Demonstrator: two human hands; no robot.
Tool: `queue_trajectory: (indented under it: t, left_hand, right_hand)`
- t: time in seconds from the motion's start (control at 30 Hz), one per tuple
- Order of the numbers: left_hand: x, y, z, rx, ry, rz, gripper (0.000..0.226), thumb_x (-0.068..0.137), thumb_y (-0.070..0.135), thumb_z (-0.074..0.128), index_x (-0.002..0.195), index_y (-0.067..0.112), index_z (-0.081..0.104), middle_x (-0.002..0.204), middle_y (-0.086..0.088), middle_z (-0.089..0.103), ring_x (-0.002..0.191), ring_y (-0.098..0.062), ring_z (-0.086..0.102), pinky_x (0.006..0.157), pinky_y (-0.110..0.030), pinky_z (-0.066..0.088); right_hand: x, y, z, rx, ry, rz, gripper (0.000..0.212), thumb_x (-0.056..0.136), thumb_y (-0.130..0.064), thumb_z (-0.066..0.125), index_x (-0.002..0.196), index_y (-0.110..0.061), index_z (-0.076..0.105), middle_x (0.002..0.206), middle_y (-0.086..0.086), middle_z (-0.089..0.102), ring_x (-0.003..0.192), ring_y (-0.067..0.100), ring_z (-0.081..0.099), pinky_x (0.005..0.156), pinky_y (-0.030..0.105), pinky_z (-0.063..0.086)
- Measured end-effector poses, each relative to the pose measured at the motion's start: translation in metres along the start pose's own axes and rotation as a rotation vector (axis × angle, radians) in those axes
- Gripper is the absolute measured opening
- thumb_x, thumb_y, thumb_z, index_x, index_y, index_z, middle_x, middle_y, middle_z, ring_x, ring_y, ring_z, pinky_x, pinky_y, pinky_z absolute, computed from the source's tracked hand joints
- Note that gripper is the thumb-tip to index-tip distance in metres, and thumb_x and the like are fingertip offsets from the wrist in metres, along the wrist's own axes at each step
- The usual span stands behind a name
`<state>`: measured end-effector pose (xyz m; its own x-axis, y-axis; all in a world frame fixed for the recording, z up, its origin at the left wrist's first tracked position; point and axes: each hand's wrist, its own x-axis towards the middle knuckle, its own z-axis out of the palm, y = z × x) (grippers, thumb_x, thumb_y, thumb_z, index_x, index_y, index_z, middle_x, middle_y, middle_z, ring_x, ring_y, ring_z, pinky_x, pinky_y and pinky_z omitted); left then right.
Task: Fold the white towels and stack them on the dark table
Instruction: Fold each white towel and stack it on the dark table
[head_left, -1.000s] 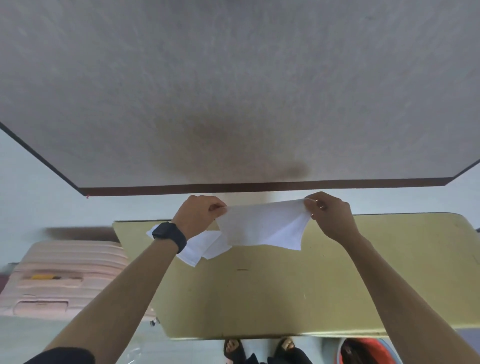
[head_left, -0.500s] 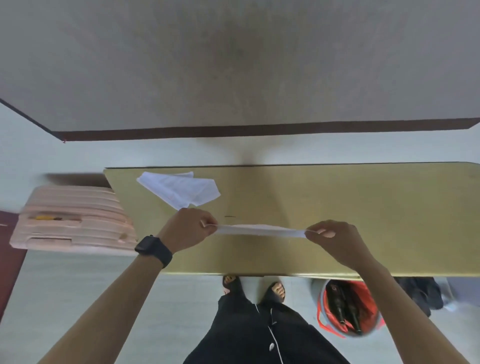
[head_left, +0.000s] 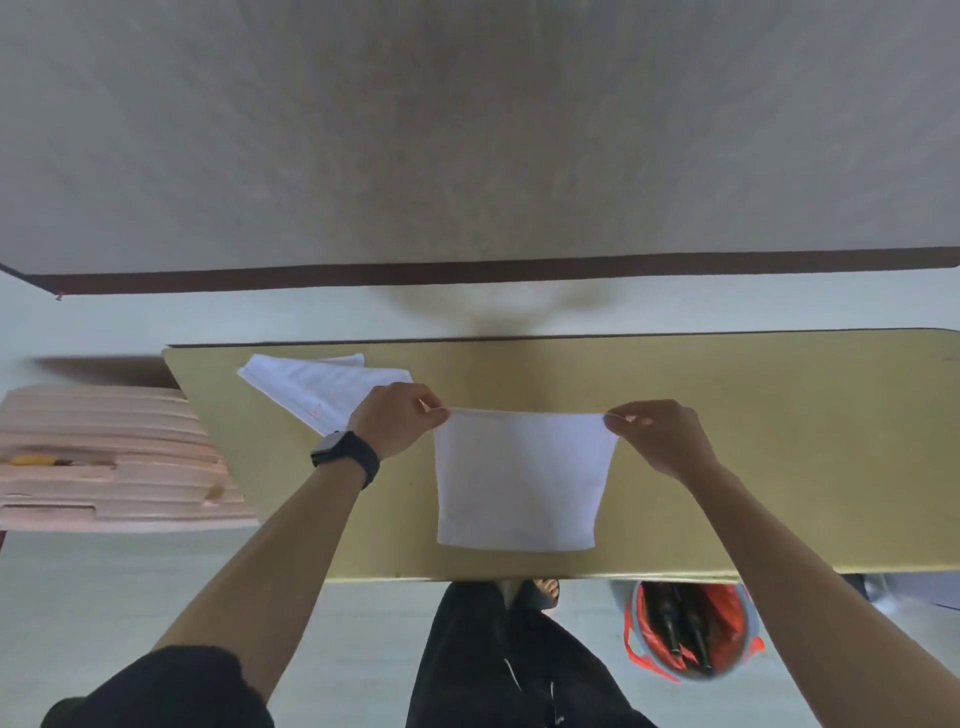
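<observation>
While our left hand (head_left: 395, 418) and right hand (head_left: 657, 436), held apart, each pinch a top corner of the white towel (head_left: 519, 483), it stretches between them over the yellow table (head_left: 779, 441); a second towel (head_left: 317, 387) lies just beyond our left hand.

- near towel (head_left: 519, 483): plain white
- far towel (head_left: 322, 387): white, small red mark
- surface (head_left: 753, 441): olive-gold, plain
- wristwatch (head_left: 345, 457): black
- suitcase (head_left: 104, 457): pale pink, ribbed
- bucket (head_left: 749, 621): grey-blue, red-orange liner
- trousers (head_left: 483, 665): black
</observation>
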<state>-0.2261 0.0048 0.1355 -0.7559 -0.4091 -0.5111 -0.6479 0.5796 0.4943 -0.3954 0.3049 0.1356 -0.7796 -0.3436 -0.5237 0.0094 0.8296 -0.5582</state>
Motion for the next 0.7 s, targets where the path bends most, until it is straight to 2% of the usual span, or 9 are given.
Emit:
queue_trajectory:
  t: [0.07, 0.13, 0.27, 0.33, 0.4, 0.5, 0.6, 0.67, 0.7]
  left_hand:
    - [0.024, -0.005, 0.009, -0.014, 0.000, -0.045, 0.016, 0.089, 0.052, 0.063, 0.089, 0.037, 0.069, 0.084, 0.016, 0.069, 0.079, -0.006, 0.064, 0.069, -0.028, 0.054]
    - [0.043, -0.012, 0.018, -0.068, 0.021, -0.089, 0.013, 0.088, 0.051, 0.063, 0.086, 0.039, 0.068, 0.082, 0.017, 0.070, 0.082, -0.006, 0.064, 0.066, -0.025, 0.051]
    - [0.060, -0.022, 0.043, -0.286, 0.105, -0.173, 0.019, 0.088, 0.047, 0.065, 0.091, 0.032, 0.077, 0.088, 0.018, 0.072, 0.087, -0.005, 0.064, 0.068, -0.016, 0.042]
    - [0.056, -0.026, 0.060, -0.461, 0.123, -0.261, 0.024, 0.086, 0.049, 0.068, 0.093, 0.028, 0.078, 0.089, 0.016, 0.074, 0.088, -0.006, 0.066, 0.076, -0.020, 0.050]
    - [0.047, -0.033, 0.078, -0.590, 0.148, -0.338, 0.021, 0.086, 0.044, 0.070, 0.094, 0.025, 0.078, 0.089, 0.012, 0.075, 0.088, -0.012, 0.069, 0.079, -0.028, 0.054]
    - [0.032, -0.038, 0.102, -0.749, 0.190, -0.448, 0.015, 0.087, 0.029, 0.073, 0.099, 0.021, 0.074, 0.094, 0.006, 0.075, 0.087, -0.017, 0.071, 0.074, -0.027, 0.053]
    - [0.015, -0.042, 0.127, -0.863, 0.178, -0.549, 0.024, 0.087, 0.025, 0.076, 0.108, 0.018, 0.068, 0.095, 0.001, 0.074, 0.080, -0.017, 0.070, 0.076, -0.031, 0.057]
    - [0.005, -0.047, 0.143, -0.863, 0.164, -0.597, 0.027, 0.086, 0.026, 0.076, 0.110, 0.015, 0.070, 0.096, -0.003, 0.074, 0.078, -0.015, 0.068, 0.076, -0.030, 0.056]
    - [0.001, -0.050, 0.150, -0.840, 0.163, -0.604, 0.027, 0.086, 0.027, 0.076, 0.110, 0.014, 0.072, 0.095, -0.004, 0.075, 0.077, -0.015, 0.066, 0.075, -0.029, 0.054]
  right_hand:
    - [0.023, -0.002, 0.010, 0.027, 0.019, 0.036, 0.012, 0.089, -0.037, 0.071, 0.095, -0.031, 0.080, 0.072, -0.009, 0.073, 0.073, 0.015, 0.070, 0.068, 0.028, 0.054]
    - [0.043, -0.002, 0.023, 0.059, 0.062, 0.044, 0.011, 0.090, -0.034, 0.069, 0.092, -0.031, 0.079, 0.072, -0.007, 0.075, 0.069, 0.011, 0.072, 0.069, 0.026, 0.055]
    - [0.057, 0.004, 0.049, 0.134, 0.150, 0.072, 0.015, 0.090, -0.039, 0.067, 0.097, -0.033, 0.078, 0.090, -0.010, 0.076, 0.082, 0.004, 0.070, 0.073, 0.016, 0.046]
    - [0.051, 0.011, 0.063, 0.208, 0.161, 0.115, 0.012, 0.090, -0.042, 0.067, 0.093, -0.034, 0.075, 0.088, -0.011, 0.074, 0.077, -0.005, 0.068, 0.069, 0.006, 0.042]
    - [0.043, 0.020, 0.076, 0.255, 0.193, 0.134, 0.006, 0.093, -0.034, 0.066, 0.091, -0.033, 0.071, 0.082, -0.009, 0.073, 0.070, -0.007, 0.067, 0.060, 0.000, 0.040]
    - [0.035, 0.044, 0.091, 0.256, 0.236, 0.180, 0.010, 0.092, -0.020, 0.067, 0.102, -0.023, 0.069, 0.076, -0.006, 0.072, 0.065, -0.002, 0.068, 0.055, 0.006, 0.043]
    - [0.028, 0.064, 0.101, 0.270, 0.209, 0.250, 0.027, 0.090, -0.023, 0.070, 0.116, -0.017, 0.065, 0.075, -0.007, 0.072, 0.076, 0.010, 0.070, 0.074, 0.030, 0.056]
    - [0.025, 0.075, 0.105, 0.235, 0.196, 0.274, 0.024, 0.091, -0.026, 0.070, 0.111, -0.015, 0.070, 0.071, -0.010, 0.071, 0.083, 0.016, 0.070, 0.084, 0.036, 0.055]
    - [0.024, 0.079, 0.106, 0.227, 0.192, 0.279, 0.019, 0.091, -0.026, 0.069, 0.106, -0.015, 0.072, 0.070, -0.010, 0.071, 0.082, 0.016, 0.069, 0.083, 0.035, 0.055]
